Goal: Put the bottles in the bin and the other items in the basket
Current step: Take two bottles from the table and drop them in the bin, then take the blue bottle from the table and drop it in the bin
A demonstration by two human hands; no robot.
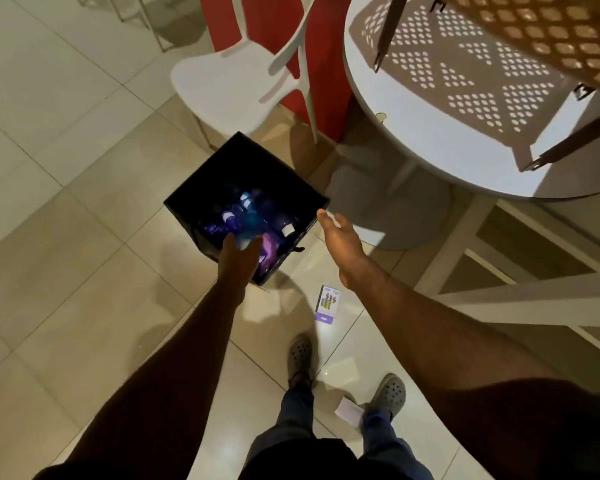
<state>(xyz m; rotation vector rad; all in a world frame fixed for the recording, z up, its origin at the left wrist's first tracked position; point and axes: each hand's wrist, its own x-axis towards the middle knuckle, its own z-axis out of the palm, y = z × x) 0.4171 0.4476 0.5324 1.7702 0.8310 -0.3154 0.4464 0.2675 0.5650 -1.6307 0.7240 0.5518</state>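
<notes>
Left hand (pixel 238 258) grips a blurred bottle (pixel 248 228) — seemingly clear plastic — over square black bin (pixel 201 181).

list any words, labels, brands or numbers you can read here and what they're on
Nothing here can be read.
Small purple and white box on the floor: printed graphics and a dark strip, text too small.
Bottles in the black bin: white labels, blurred.
Bottle in the left hand: no legible label.
White papers near the feet: no print visible.
</notes>
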